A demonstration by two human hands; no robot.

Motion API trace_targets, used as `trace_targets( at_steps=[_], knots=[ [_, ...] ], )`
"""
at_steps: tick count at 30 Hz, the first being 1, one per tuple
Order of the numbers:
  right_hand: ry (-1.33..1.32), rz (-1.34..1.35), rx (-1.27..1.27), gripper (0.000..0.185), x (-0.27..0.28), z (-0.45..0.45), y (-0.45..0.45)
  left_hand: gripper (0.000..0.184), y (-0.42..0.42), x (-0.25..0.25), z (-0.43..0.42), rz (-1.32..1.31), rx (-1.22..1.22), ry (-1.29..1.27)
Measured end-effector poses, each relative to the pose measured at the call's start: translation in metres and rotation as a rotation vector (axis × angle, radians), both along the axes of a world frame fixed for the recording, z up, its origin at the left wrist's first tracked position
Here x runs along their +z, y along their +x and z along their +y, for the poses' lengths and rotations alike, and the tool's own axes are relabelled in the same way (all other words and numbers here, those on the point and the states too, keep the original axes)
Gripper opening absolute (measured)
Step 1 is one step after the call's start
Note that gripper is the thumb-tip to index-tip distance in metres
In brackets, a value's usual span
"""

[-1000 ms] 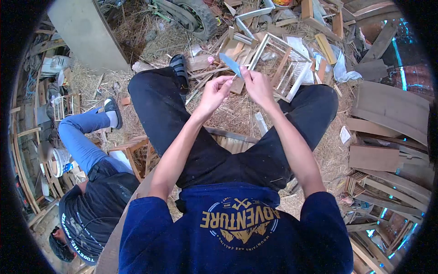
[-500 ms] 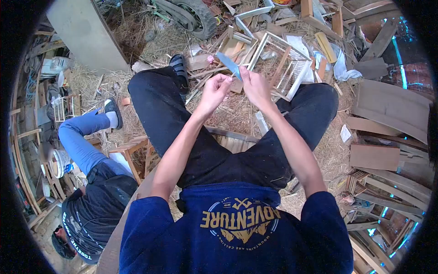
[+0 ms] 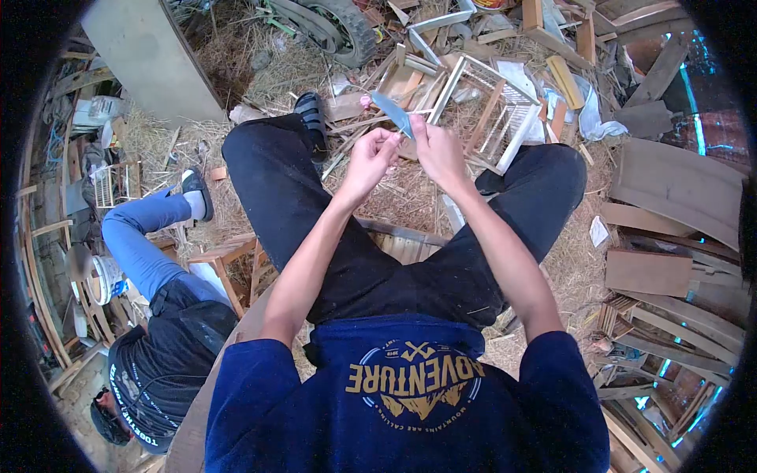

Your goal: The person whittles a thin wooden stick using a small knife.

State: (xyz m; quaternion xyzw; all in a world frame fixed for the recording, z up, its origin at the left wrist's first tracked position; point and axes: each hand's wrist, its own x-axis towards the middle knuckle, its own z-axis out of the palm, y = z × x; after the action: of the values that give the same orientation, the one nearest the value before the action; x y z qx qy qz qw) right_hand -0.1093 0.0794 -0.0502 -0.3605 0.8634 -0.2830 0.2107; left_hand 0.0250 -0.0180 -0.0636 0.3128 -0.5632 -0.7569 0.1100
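My right hand (image 3: 439, 151) is closed around the handle of a knife (image 3: 391, 112), whose wide bluish-grey blade points up and to the left. The handle is hidden by my fingers. Just left of it, my left hand (image 3: 371, 164) is closed in a pinch, fingertips close to the blade's lower end. Whatever it pinches is too small to make out. Both hands are held out above the straw floor, between my knees. Beyond them lies a white slatted wooden frame (image 3: 514, 135).
Another person (image 3: 169, 331) sits at my left beside a small wooden crate (image 3: 229, 260). A tyre (image 3: 347, 35) and a large board (image 3: 146, 59) are at the far side. Scrap wood litters the straw, and planks (image 3: 648, 271) are stacked at right.
The knife blade has tilted and shifted slightly to the left, and my right hand has moved a little left with it. My left hand has barely moved.
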Motion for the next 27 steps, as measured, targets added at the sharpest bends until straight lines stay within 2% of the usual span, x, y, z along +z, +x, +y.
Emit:
trace_targets(
  at_steps=[7, 11, 14, 19, 23, 27],
  knots=[
    [-0.021, -0.083, 0.082, 0.061, 0.009, -0.003, -0.004, 0.024, 0.001, 0.001, -0.008, -0.006, -0.032, 0.055],
    [-0.127, -0.151, 0.057, 0.06, -0.001, -0.002, -0.01, 0.021, -0.001, 0.008, -0.007, -0.007, -0.05, 0.058],
    [-0.17, -0.22, 0.021, 0.063, -0.015, -0.004, -0.018, 0.02, -0.004, 0.016, -0.006, 0.037, -0.056, 0.006],
    [-0.206, -0.32, -0.041, 0.071, -0.032, -0.005, -0.028, 0.024, -0.005, 0.001, -0.009, 0.032, -0.081, -0.189],
    [-0.256, -0.459, -0.06, 0.069, -0.036, -0.006, -0.026, 0.029, -0.002, -0.002, -0.013, 0.015, -0.09, -0.222],
    [-0.246, -0.701, -0.112, 0.063, -0.012, -0.005, -0.016, 0.03, -0.002, 0.0, -0.012, 0.034, -0.065, -0.223]
  ],
)
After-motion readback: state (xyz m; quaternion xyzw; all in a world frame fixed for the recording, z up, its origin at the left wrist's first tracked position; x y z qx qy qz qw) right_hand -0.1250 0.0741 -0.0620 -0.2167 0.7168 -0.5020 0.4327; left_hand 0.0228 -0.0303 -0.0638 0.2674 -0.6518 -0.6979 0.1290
